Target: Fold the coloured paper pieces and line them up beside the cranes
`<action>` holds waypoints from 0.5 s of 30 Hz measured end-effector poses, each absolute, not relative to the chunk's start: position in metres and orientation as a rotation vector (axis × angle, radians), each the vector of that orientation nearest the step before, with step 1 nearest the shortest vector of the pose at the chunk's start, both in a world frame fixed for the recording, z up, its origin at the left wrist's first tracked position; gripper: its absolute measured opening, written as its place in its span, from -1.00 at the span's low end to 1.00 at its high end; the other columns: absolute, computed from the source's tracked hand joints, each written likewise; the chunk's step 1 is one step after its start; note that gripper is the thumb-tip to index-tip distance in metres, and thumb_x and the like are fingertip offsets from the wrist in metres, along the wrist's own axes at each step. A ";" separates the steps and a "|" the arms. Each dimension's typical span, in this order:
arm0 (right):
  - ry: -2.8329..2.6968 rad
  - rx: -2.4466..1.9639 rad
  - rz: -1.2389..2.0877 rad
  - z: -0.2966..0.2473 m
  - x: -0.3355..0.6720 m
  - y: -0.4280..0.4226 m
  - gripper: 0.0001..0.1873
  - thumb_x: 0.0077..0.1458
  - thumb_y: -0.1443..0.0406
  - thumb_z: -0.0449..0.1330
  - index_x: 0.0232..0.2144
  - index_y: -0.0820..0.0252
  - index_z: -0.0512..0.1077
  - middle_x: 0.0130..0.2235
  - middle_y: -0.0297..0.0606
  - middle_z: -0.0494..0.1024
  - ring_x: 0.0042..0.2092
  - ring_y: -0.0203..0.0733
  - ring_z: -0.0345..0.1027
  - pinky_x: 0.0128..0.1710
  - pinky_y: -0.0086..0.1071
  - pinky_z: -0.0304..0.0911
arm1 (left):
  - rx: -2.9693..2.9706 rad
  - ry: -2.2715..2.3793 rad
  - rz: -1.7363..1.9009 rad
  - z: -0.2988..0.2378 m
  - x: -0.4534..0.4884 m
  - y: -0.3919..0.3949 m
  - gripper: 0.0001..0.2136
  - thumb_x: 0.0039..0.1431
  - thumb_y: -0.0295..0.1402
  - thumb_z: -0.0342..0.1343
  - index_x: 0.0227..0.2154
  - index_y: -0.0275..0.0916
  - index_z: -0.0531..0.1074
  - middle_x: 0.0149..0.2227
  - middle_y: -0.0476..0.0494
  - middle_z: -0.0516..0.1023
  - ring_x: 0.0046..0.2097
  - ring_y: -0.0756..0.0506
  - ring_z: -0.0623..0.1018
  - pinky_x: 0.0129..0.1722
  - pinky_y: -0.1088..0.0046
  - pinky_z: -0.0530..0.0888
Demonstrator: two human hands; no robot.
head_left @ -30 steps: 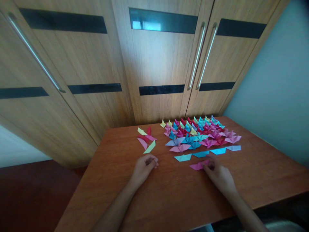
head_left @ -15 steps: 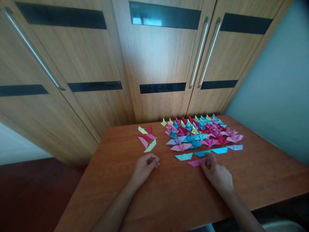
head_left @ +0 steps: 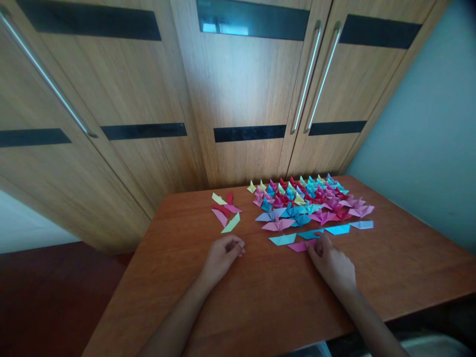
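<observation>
My right hand point(head_left: 332, 263) rests on the table with thumb and fingers closed on the right end of a pink folded paper strip point(head_left: 298, 247). The strip lies flat just in front of a row of folded strips: a light turquoise one point(head_left: 282, 240), a blue one point(head_left: 310, 234) partly behind my fingers, a bright blue one point(head_left: 337, 229) and a pale lilac one point(head_left: 362, 225). To the left, my left hand point(head_left: 223, 255) lies on its side, fingers curled in toward the thumb, with nothing visible in it.
Several colourful origami cranes point(head_left: 293, 213) stand in packed rows at the back right of the brown table point(head_left: 256, 302). Beyond my left hand lies a small heap of folded strips point(head_left: 231, 223) in pink, red and pale yellow. Wooden cupboard doors point(head_left: 245, 89) rise behind the table.
My right hand has shifted the pink strip slightly away from me, closer to the row of strips. My left hand stays in place. The view has tilted a little.
</observation>
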State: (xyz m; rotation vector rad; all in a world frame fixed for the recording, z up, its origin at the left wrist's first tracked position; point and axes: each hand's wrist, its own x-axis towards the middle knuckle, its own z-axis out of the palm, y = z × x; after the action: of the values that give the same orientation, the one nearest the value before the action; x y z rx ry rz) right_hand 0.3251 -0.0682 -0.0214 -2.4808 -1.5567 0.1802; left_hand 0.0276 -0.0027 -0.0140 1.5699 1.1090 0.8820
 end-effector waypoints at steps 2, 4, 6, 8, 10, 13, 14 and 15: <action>-1.559 -2.461 0.159 -0.023 0.326 -0.068 -0.56 0.18 0.01 -0.06 0.00 0.07 0.26 -0.41 -0.24 0.53 -0.35 -0.02 0.46 -0.47 -0.36 0.14 | 1.571 1.107 0.878 -0.015 0.027 -0.002 -0.81 0.13 -0.24 0.08 -0.43 -0.28 0.45 -0.46 -0.09 0.54 -0.40 -0.04 0.52 -0.36 0.48 0.43; -1.558 -2.432 0.131 -0.026 0.328 -0.069 -0.54 0.17 0.00 -0.05 0.02 0.07 0.26 -0.43 -0.26 0.53 -0.38 -0.04 0.45 -0.50 -0.38 0.11 | 1.568 1.112 0.876 -0.014 0.027 -0.002 -0.81 0.13 -0.24 0.08 -0.43 -0.28 0.45 -0.46 -0.09 0.54 -0.40 -0.05 0.52 -0.36 0.48 0.43; -1.546 -2.385 0.100 -0.029 0.330 -0.070 -0.53 0.16 -0.01 -0.04 0.02 0.09 0.26 -0.46 -0.27 0.51 -0.41 -0.06 0.44 -0.52 -0.40 0.08 | 1.566 1.123 0.878 -0.012 0.027 -0.003 -0.80 0.12 -0.24 0.09 -0.43 -0.28 0.45 -0.46 -0.10 0.54 -0.41 -0.05 0.52 -0.37 0.48 0.43; -1.525 -2.288 0.076 -0.032 0.332 -0.071 -0.53 0.16 0.01 -0.02 0.01 0.12 0.27 -0.49 -0.30 0.50 -0.44 -0.10 0.43 -0.53 -0.41 0.09 | 1.567 1.128 0.880 -0.010 0.027 -0.004 -0.80 0.11 -0.24 0.09 -0.44 -0.28 0.46 -0.47 -0.10 0.54 -0.41 -0.04 0.52 -0.37 0.49 0.43; -1.501 -2.139 0.067 -0.034 0.330 -0.072 -0.55 0.16 0.02 -0.01 -0.03 0.16 0.30 -0.50 -0.32 0.49 -0.47 -0.14 0.42 -0.52 -0.42 0.12 | 1.556 1.128 0.880 -0.008 0.029 -0.005 -0.80 0.10 -0.23 0.10 -0.45 -0.28 0.46 -0.47 -0.09 0.55 -0.41 -0.04 0.52 -0.37 0.49 0.43; -1.503 -1.914 0.104 -0.034 0.319 -0.073 -0.61 0.17 0.05 -0.02 -0.16 0.18 0.37 -0.50 -0.32 0.48 -0.51 -0.20 0.39 -0.50 -0.43 0.15 | 1.507 1.130 0.897 -0.009 0.029 -0.004 -0.80 0.09 -0.22 0.11 -0.44 -0.28 0.46 -0.48 -0.09 0.55 -0.42 -0.04 0.52 -0.39 0.49 0.44; -1.519 -1.853 0.133 -0.033 0.314 -0.073 -0.63 0.18 0.06 -0.02 -0.20 0.18 0.39 -0.50 -0.32 0.48 -0.51 -0.21 0.38 -0.49 -0.43 0.16 | 1.499 1.137 0.912 -0.009 0.028 -0.002 -0.79 0.09 -0.21 0.11 -0.43 -0.28 0.46 -0.47 -0.10 0.56 -0.42 -0.04 0.52 -0.39 0.49 0.44; -1.540 -1.799 0.166 -0.033 0.307 -0.074 -0.64 0.18 0.07 -0.02 -0.23 0.17 0.41 -0.50 -0.31 0.49 -0.51 -0.22 0.38 -0.49 -0.44 0.17 | 1.511 1.162 0.935 -0.010 0.026 0.001 -0.78 0.09 -0.20 0.10 -0.41 -0.27 0.46 -0.46 -0.10 0.57 -0.42 -0.04 0.53 -0.40 0.49 0.44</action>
State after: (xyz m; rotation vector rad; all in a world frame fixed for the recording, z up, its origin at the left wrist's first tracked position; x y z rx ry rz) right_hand 0.3073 -0.0736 -0.0326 -1.7990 -1.5398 0.1658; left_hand 0.0256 0.0012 -0.0097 1.5114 1.1618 0.9354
